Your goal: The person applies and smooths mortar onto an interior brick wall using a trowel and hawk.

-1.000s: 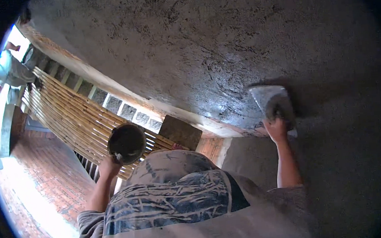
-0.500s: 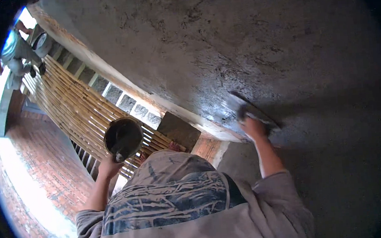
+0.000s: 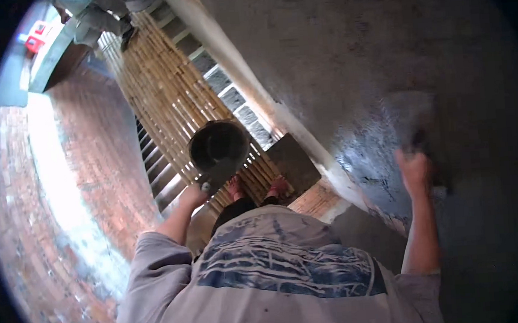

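Observation:
My left hand [image 3: 193, 197] is closed at the near edge of a dark round bucket [image 3: 198, 151], holding it out over bamboo poles. The bucket's inside is dark, and what it contains is hard to make out. Against the wet grey plastered wall [image 3: 323, 49] on the right, my right hand [image 3: 416, 171] grips a plastering trowel [image 3: 412, 106]. Motion blurs the trowel's flat blade. A shiny wet patch of plaster [image 3: 360, 154] lies just left of that hand.
Beneath me is a bamboo-pole platform [image 3: 157, 78], where my bare feet [image 3: 277, 186] stand near a dark board [image 3: 293, 164]. Another person [image 3: 102, 22] is at the platform's far end. A brick surface [image 3: 90, 155] extends below on the left.
My right hand has swept the trowel across the wall, its blade now turned more upright. The view has swung, shifting platform and bucket rightward in the picture; my feet now show.

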{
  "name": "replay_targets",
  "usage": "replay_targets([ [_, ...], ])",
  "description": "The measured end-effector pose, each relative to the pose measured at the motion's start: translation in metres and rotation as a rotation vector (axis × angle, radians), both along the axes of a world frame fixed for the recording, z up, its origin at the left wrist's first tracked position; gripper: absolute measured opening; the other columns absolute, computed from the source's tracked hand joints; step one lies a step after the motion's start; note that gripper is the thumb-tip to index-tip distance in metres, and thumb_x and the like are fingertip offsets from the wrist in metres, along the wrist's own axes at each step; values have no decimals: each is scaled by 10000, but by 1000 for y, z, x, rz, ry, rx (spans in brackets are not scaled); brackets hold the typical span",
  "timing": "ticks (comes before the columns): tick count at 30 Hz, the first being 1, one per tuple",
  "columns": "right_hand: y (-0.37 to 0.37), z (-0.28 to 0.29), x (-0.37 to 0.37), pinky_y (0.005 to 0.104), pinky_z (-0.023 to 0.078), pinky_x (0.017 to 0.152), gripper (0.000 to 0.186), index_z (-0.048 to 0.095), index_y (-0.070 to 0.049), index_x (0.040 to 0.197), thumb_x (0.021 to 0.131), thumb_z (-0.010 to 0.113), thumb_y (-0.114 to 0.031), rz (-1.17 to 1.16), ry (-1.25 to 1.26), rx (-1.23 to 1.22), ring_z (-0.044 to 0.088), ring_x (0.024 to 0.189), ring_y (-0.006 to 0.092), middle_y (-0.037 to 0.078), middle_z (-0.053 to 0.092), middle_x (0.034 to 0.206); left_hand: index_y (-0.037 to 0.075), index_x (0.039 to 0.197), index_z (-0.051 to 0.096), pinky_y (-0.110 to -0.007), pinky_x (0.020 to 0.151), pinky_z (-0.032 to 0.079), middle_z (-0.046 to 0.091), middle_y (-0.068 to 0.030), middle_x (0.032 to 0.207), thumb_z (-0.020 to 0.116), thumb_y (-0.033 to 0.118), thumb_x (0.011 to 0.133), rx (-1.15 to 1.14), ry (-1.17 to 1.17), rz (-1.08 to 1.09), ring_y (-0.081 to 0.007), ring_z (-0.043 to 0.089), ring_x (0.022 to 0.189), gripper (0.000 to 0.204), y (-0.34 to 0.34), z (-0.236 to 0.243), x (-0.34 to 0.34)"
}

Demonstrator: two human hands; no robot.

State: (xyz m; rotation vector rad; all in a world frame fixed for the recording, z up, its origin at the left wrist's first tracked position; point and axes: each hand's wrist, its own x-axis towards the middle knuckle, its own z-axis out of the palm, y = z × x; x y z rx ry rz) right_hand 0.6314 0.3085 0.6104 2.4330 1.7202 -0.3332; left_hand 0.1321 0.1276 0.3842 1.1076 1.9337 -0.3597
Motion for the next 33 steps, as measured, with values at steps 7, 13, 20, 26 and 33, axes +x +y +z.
replay_targets([
  [7, -104, -153, 59, 450, 448, 588, 366, 591, 11, 831, 756, 560, -346, 160, -16, -488, 558, 621, 367, 206, 596, 724, 47, 694, 641, -308, 521, 432, 556, -98, 610, 629, 286, 711, -160, -407, 748, -192, 503, 531, 241, -39, -109, -28],
  [13, -95, -238, -133, 452, 472, 638, 346, 511, -27, 1049, 796, 530, -262, 166, 231, -642, 583, 747, 390, 223, 570, 960, 25, 1092, 527, -387, 829, 461, 589, -124, 1056, 590, 227, 830, -270, -1592, 1413, -232, 570, 923, 337, 8, -75, 47],
  [20, -94, -368, -248, 360, 390, 849, 466, 415, -30, 1253, 802, 505, -103, 440, 974, -543, 464, 1027, 302, 183, 433, 1204, 31, 1054, 548, -334, 785, 444, 597, -106, 1003, 601, 238, 839, -45, -1700, 1628, -211, 566, 909, 304, 45, -129, 98],
  [26, -90, -424, -267, 345, 420, 776, 475, 433, -41, 1238, 781, 537, -115, 51, 1172, -924, 525, 872, 243, 139, 512, 1078, 32, 1034, 551, -315, 796, 429, 598, -98, 985, 581, 245, 854, -15, -1582, 1576, -198, 552, 897, 282, 32, -219, 92],
  [33, -78, -482, -273, 292, 427, 613, 448, 448, -44, 1204, 772, 544, -116, -351, 1353, -908, 493, 654, 147, 72, 545, 864, -4, 1154, 540, -277, 749, 427, 606, -103, 985, 599, 223, 827, 299, -937, 1372, -166, 553, 800, 403, -21, -293, 51],
])
